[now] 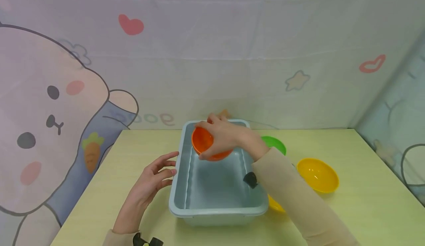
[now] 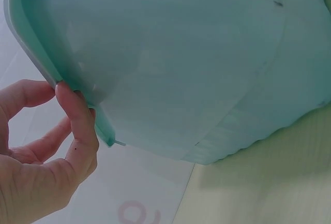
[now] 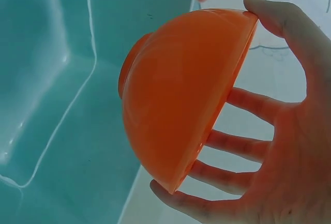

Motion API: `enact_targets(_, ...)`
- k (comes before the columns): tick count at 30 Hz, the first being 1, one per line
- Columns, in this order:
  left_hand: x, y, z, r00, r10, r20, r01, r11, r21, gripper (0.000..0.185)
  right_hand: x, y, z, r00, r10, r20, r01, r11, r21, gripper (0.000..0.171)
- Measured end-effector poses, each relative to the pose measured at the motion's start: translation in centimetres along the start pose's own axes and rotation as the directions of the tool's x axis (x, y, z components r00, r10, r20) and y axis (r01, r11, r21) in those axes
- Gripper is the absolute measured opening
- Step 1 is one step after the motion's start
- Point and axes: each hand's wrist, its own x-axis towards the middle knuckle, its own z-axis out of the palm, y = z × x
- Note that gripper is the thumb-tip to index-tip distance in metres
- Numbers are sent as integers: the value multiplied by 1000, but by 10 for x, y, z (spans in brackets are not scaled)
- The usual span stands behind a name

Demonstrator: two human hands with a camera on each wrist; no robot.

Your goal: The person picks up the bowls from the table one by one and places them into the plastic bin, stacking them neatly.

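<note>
My right hand (image 1: 229, 133) grips an orange plastic bowl (image 1: 207, 144) by its rim, thumb on one edge and fingers spread across the other. The bowl is tipped on its side above the far end of a pale blue-grey tub (image 1: 176, 179). The right wrist view shows the bowl's outside (image 3: 176, 94) in my right hand (image 3: 295, 131), with the tub's inside (image 3: 51, 105) below it. My left hand (image 1: 156, 176) lies beside the tub's left wall with its fingers relaxed. In the left wrist view a fingertip of that left hand (image 2: 51, 157) touches the tub's rim (image 2: 31, 43).
The tub stands on a pale yellow-green table (image 1: 365, 201). A green bowl (image 1: 275, 142) and a yellow bowl (image 1: 317, 174) sit right of the tub. Another yellow piece (image 1: 275, 203) peeks from under my right sleeve. A cartoon-printed cloth backdrop (image 1: 232, 54) closes off the far side.
</note>
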Motion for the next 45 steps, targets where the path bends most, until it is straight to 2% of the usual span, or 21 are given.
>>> enact_targets(24,1,-2,-1,1000,16,7,-16,1000,-20,52,28,14,25,996,67,55,-69,997,42,85)
enact_targets(36,2,-3,-1,1000,17,7,-17,999,-28,53,39,18,48,995,75,62,-79,994,74,83)
enact_targets(45,2,-3,-1,1000,14,9,-13,1000,-28,53,44,17,56,994,91,59,-95,993,66,84)
